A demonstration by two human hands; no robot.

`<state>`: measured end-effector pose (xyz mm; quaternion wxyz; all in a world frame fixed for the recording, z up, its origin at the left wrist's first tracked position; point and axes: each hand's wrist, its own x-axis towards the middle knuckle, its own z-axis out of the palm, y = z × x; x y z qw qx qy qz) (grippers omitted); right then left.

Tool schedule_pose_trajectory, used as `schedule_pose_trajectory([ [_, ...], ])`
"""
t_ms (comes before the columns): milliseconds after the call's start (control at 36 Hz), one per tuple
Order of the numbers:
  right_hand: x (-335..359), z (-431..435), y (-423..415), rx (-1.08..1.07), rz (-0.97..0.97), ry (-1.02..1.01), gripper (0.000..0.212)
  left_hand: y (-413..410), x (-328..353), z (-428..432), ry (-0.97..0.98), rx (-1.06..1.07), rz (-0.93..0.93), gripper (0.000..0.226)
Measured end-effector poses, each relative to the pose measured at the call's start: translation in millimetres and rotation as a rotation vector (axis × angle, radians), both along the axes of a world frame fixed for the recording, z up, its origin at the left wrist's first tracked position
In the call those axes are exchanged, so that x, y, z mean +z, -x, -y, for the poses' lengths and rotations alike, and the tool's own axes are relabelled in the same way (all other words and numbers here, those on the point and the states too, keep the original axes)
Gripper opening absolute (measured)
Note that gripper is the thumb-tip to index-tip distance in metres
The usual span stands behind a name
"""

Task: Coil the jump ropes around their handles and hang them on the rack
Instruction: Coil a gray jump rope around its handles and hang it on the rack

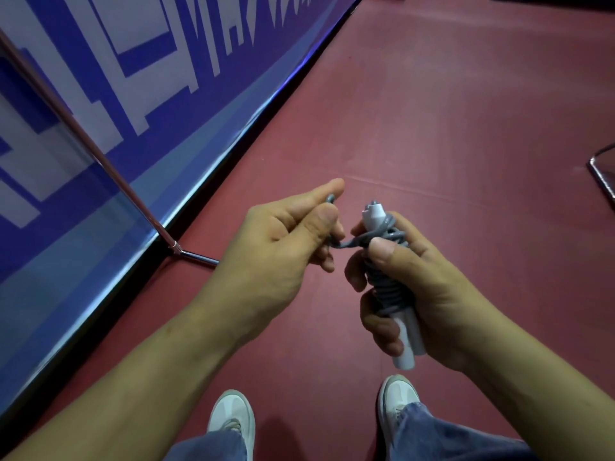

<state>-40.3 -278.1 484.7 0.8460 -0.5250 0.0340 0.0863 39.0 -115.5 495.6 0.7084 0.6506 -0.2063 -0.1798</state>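
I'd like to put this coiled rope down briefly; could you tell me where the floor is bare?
The red floor is bare ahead, between the blue banner and the chrome frame at right. Tighter by the rack foot and shoes.

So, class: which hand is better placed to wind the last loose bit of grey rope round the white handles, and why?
Left. The left hand pinches the loose rope, while the right hand is wrapped round the coiled handles, steadying them.

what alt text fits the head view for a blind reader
A person's right hand grips white handles wrapped in grey rope; the left hand pinches a short free length beside them. Below, white shoes stand on a red floor, a blue banner at left.
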Motion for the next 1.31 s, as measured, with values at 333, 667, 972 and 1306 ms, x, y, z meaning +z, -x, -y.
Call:
schedule_pose_trajectory([
  [333,-3,8,1,0.221,0.038,-0.235,0.052,7,8,-2,-0.114,0.162,0.331,0.017],
  [667,-8,10,-2,0.262,0.014,-0.253,0.049,7,5,2,-0.098,0.084,0.358,0.025],
  [972,0,15,-2,0.246,0.087,0.071,0.034,-5,10,-11,-0.27,-0.009,0.407,0.02],
  [1306,0,22,0,0.302,0.09,0.16,0.038,-10,12,-19,-0.3,-0.161,0.494,0.022],
])
